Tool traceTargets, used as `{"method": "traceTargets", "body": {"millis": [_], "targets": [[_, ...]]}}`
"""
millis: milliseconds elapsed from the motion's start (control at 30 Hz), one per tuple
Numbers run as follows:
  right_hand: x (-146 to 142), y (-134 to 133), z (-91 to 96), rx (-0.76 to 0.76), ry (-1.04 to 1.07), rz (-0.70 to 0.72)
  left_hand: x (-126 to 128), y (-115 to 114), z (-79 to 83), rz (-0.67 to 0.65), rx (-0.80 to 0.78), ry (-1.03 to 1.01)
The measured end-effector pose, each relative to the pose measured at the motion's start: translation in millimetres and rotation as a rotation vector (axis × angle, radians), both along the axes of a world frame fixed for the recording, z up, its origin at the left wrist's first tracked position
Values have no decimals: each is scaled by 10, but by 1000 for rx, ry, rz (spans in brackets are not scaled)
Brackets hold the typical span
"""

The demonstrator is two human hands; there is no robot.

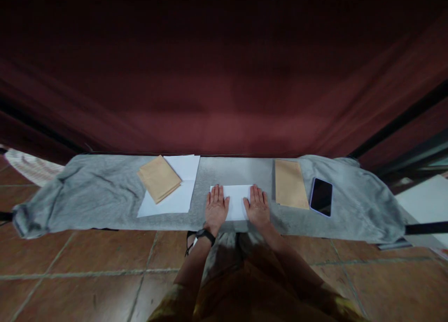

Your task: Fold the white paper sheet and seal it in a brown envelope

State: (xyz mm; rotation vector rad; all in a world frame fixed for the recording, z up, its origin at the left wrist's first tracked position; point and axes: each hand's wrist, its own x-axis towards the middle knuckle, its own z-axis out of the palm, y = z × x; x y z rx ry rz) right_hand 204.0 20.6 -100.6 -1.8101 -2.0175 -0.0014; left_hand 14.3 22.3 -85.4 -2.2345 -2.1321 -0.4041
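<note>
A small white sheet of paper (235, 198) lies on a grey cloth-covered surface (87, 196) right in front of me. My left hand (216, 207) rests flat on the sheet's left side, fingers stretched out; a black watch sits on that wrist. My right hand (257, 206) lies flat on the sheet's right side, fingers also extended. Neither hand grips anything.
To the left, a tan envelope (159, 178) lies on a stack of white sheets (175, 196). To the right lie another tan envelope (290, 183) and a dark phone (321, 197). A dark red curtain (224, 79) hangs behind. Brown tiled floor (87, 266) is below.
</note>
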Motion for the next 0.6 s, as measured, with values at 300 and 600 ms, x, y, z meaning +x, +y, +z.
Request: {"method": "traceTargets", "body": {"millis": [300,600], "targets": [[-438,96,165,-128,17,146,-19,-28,51,3,-19,28],[-516,108,80,-107,-7,148,-30,-41,48,-3,-2,-2]]}}
